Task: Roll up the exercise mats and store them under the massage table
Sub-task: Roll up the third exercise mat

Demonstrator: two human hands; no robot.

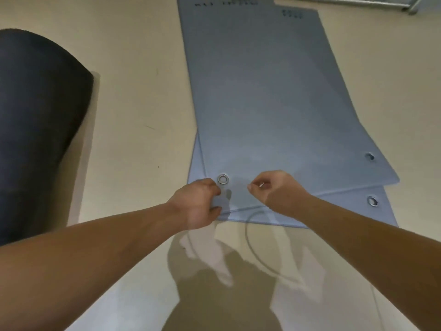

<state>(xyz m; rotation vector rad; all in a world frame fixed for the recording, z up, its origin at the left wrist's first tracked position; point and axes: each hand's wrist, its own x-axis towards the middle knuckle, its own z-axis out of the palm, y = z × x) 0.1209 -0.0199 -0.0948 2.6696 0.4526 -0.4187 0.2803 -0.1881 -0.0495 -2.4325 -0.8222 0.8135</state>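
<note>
Mats in a stack: top mat [274, 103] lies flat on lower mat [353, 199], both on the floor [143, 91]. Left grip [200, 204] clasps the top mat's near corner beside a grommet [223, 179]. Right grip [276, 192] hovers curled over the near edge; whether it grasps anything cannot be told.

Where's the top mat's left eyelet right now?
Head view, centre: the eyelet sits at the top blue mat's near-left corner, right beside the left hand gripping that corner.
</note>
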